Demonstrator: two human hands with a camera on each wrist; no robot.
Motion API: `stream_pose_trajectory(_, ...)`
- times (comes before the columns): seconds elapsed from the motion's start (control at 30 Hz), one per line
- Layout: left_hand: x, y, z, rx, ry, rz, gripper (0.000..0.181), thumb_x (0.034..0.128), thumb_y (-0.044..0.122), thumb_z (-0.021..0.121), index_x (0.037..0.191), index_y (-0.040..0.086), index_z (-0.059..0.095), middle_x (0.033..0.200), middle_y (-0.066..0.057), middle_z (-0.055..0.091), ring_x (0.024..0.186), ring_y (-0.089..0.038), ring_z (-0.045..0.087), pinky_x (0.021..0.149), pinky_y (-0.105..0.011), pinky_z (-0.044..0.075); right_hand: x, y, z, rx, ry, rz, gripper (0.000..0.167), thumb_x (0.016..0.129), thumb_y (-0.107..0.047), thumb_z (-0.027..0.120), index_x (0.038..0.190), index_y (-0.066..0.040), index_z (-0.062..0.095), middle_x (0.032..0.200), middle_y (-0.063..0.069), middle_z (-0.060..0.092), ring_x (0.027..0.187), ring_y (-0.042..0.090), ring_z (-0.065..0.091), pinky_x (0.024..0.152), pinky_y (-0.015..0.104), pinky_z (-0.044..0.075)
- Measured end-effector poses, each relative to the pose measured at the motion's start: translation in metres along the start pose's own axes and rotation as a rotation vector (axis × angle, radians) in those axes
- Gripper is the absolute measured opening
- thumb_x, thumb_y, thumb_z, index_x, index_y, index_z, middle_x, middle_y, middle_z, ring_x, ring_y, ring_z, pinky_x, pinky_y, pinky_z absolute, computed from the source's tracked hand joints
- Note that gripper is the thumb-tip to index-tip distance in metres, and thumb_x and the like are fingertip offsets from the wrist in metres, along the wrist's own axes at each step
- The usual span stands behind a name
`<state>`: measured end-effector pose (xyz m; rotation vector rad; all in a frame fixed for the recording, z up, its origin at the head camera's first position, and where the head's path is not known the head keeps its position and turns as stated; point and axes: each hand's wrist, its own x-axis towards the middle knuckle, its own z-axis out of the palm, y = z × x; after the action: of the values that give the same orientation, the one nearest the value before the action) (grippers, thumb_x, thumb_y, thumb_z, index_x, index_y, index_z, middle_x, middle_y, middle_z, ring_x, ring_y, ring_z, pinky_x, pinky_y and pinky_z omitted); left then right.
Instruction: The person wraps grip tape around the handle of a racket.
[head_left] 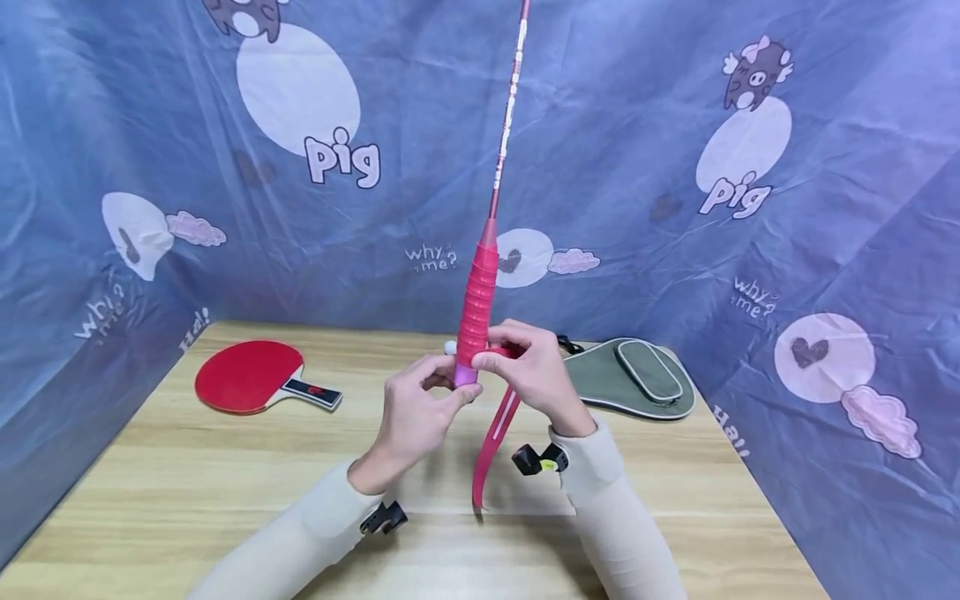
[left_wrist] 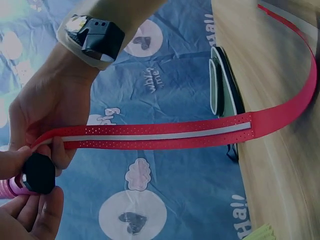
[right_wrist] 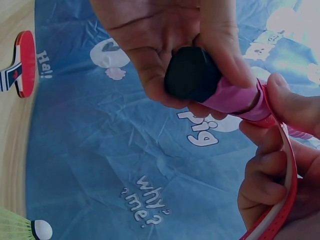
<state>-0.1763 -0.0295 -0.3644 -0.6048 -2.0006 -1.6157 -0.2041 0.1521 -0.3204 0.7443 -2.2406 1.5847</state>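
Note:
A badminton racket [head_left: 477, 308] stands almost upright, butt down, its thin shaft running out of the top of the head view. Pink-red grip tape is wound in ridged turns over the handle; a purple-pink stretch shows near the black butt cap [right_wrist: 192, 75]. My left hand [head_left: 420, 408] holds the handle's lower end between thumb and fingers. Just above, my right hand [head_left: 536, 371] pinches the grip tape [left_wrist: 165, 137] against the handle. The tape's loose end hangs to the table, with a pale strip and small holes on one face. The racket's head is out of view.
A red table tennis bat [head_left: 251, 377] lies on the wooden table [head_left: 187, 500] at left. The green-grey racket case [head_left: 600, 375] lies at right. Behind the hands is a shuttlecock [right_wrist: 42, 230], mostly hidden in the head view. Blue patterned cloth [head_left: 420, 100] encloses the table's back and sides.

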Motion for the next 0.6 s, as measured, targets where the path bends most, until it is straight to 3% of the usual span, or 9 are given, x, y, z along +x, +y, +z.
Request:
stream_pose_trajectory(0.37,0.0027,0.0015,-0.0038,-0.117,-0.063,-0.006,0.033,0.0801,0.008,0.085,0.111,0.005,0.074,0.093,-0.009,0.073,0.082,-0.012,0.07,0.081,-0.026,0.062,0.0001,-0.0038,-0.0055,0.036,-0.058,-0.014,0.029,0.082,-0.016,0.084,0.108,-0.005,0.078,0.086,0.005,0.063,0.066,0.012,0.047,0.054,0.023,0.038)
stream_pose_trajectory(0.6,0.002,0.0031,-0.0054,-0.204,-0.121,-0.011,0.033,0.0827,0.002,0.082,0.114,-0.001,0.072,0.098,-0.015,0.073,0.083,-0.011,0.071,0.078,-0.028,0.063,-0.0018,-0.0057,-0.0081,0.072,-0.07,-0.025,0.028,0.082,-0.01,0.084,0.107,0.0,0.076,0.085,-0.002,0.064,0.068,0.008,0.049,0.056,0.02,0.04)
